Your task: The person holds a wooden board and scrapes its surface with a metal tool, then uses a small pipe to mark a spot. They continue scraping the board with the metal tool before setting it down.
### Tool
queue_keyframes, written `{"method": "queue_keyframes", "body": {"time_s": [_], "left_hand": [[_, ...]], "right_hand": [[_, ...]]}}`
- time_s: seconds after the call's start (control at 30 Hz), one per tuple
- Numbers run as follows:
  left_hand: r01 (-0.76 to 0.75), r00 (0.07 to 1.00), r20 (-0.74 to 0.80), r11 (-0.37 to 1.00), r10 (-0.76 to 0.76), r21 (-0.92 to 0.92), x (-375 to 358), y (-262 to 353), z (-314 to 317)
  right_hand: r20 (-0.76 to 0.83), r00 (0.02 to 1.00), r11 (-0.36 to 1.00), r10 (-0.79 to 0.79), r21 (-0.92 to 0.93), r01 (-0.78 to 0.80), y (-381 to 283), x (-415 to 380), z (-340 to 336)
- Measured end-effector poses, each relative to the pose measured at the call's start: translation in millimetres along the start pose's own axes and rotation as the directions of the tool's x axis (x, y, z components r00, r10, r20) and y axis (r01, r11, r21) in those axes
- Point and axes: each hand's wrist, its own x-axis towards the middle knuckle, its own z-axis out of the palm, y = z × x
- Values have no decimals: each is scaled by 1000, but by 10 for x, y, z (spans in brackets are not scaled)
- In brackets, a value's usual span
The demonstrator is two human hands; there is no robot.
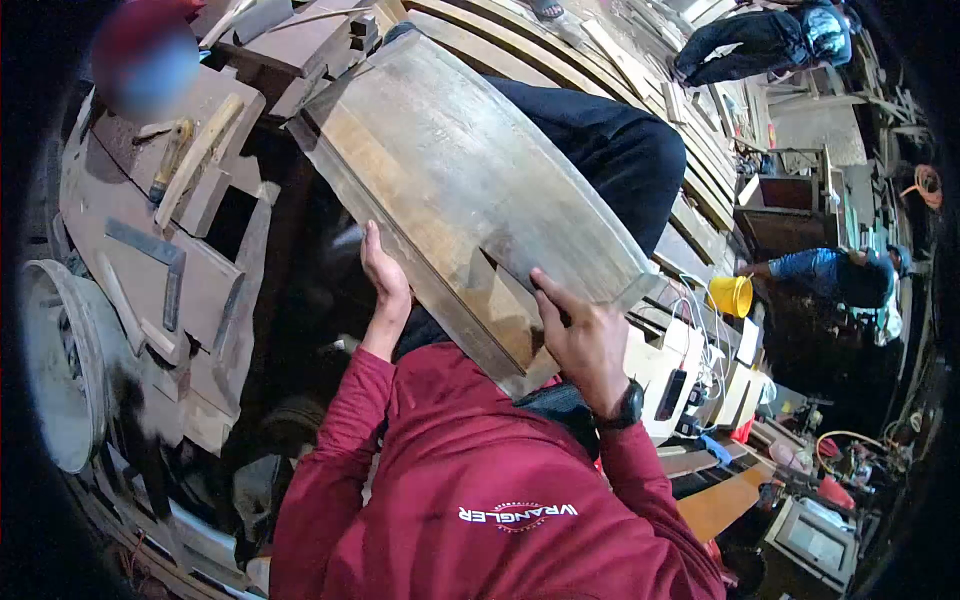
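Across my lap lies a long wooden panel (455, 170) with raised edge strips, tilted from upper left to lower right. Its surface is part grey, part bare brown. My left hand (388, 285) grips the near long edge, fingers partly hidden beneath it. Towards the panel's lower right end, my right hand (585, 340) rests on its face with the index fingertip touching the wood. The other fingers are curled, and anything inside them is hidden. A dark shadow falls beside that fingertip.
On the left, a work surface (130, 190) bears a metal square (155, 255), a wooden-handled tool (172, 160) and wood offcuts. A person in a red cap is close at upper left. Planks (480, 40), a yellow bucket (731, 296), cables and two more people are beyond and to the right.
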Motion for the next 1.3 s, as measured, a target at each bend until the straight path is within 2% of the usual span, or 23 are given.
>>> {"method": "queue_keyframes", "body": {"time_s": [0.1,0.2,0.27,0.3,0.33,0.37,0.47,0.5,0.63,0.67,0.73,0.87,0.93,1.03,1.07,1.17,1.2,1.23,1.3], "left_hand": [[3,999,35,998,-1,-61,52,1,0],[-34,999,21,994,32,102,108,-102,-84],[-53,998,34,999,53,2,75,-84,-47],[-57,997,55,998,58,-24,73,-82,-53],[-66,995,65,996,70,-57,101,-78,-35],[-30,999,40,997,33,-75,111,-94,-31],[-143,990,-2,980,144,136,225,-282,-123],[-92,995,50,990,87,109,109,-105,-82],[13,995,98,990,1,-144,152,-116,-66],[-16,998,51,996,21,-92,145,-127,-61],[-60,998,-32,998,61,26,87,-80,-6],[-86,996,19,996,87,-23,286,-327,-88],[-85,996,18,996,85,-26,181,-221,-93],[-65,988,130,989,82,-130,354,-486,-195],[-69,986,142,987,90,-146,363,-524,-209],[-26,990,138,992,42,-120,255,-278,-151],[4,991,133,996,9,-94,224,-233,-153],[-73,988,122,986,92,-152,275,-323,-124],[-49,987,142,986,72,-160,229,-322,-157]], "right_hand": [[25,999,996,-29,-84,31,-152,14,-171],[61,998,996,-26,-86,31,-162,9,-120],[41,999,997,-34,-62,36,-52,116,102],[78,997,995,-28,-94,35,-77,96,44],[26,998,991,-64,-120,67,-125,44,-27],[44,997,989,-68,-126,73,-171,34,-133],[67,998,993,-21,-112,28,-173,14,-158],[65,998,994,-12,-111,19,-151,34,-160],[120,992,995,-30,-95,42,-123,-129,-301],[98,991,987,-89,-123,101,-101,-183,-288],[90,994,997,-56,-48,61,-150,-159,-170],[122,991,994,-57,-89,68,-219,-134,-127],[166,984,988,-66,-126,88,-261,-191,-224],[178,984,999,14,-34,-8,-229,-127,-149],[172,985,998,-1,-55,10,-216,-151,-177],[183,983,994,-19,-105,39,-278,-297,-279],[186,982,996,-21,-82,37,-296,-277,-224],[189,982,998,-18,-59,29,-296,-242,-131],[186,982,999,-31,16,29,-253,-180,62]]}}
